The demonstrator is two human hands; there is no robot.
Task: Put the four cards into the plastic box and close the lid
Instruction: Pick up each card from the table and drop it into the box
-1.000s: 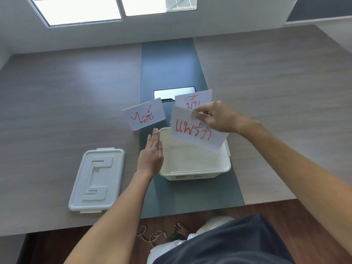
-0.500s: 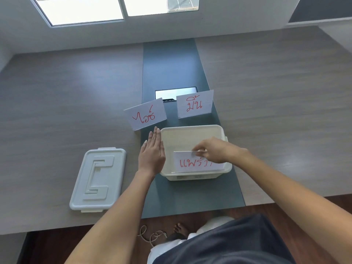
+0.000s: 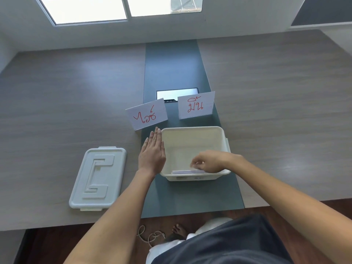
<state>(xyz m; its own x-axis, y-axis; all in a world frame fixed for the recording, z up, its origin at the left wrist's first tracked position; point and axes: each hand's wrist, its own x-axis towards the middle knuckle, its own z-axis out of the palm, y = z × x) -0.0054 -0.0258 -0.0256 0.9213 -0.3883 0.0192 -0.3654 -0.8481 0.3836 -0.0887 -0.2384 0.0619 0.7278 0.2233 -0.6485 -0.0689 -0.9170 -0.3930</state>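
Our left hand (image 3: 152,155), fingers together, steadies the box (image 3: 192,134); our right hand (image 3: 206,161) seemingly pinches a card (image 3: 182,171) inside.

An office or meeting room, judging by the long wood-grain tabletop (image 3: 276,111) with a grey centre strip (image 3: 171,63), a built-in cable hatch (image 3: 177,93) beyond the fingers, and large windows (image 3: 85,8).
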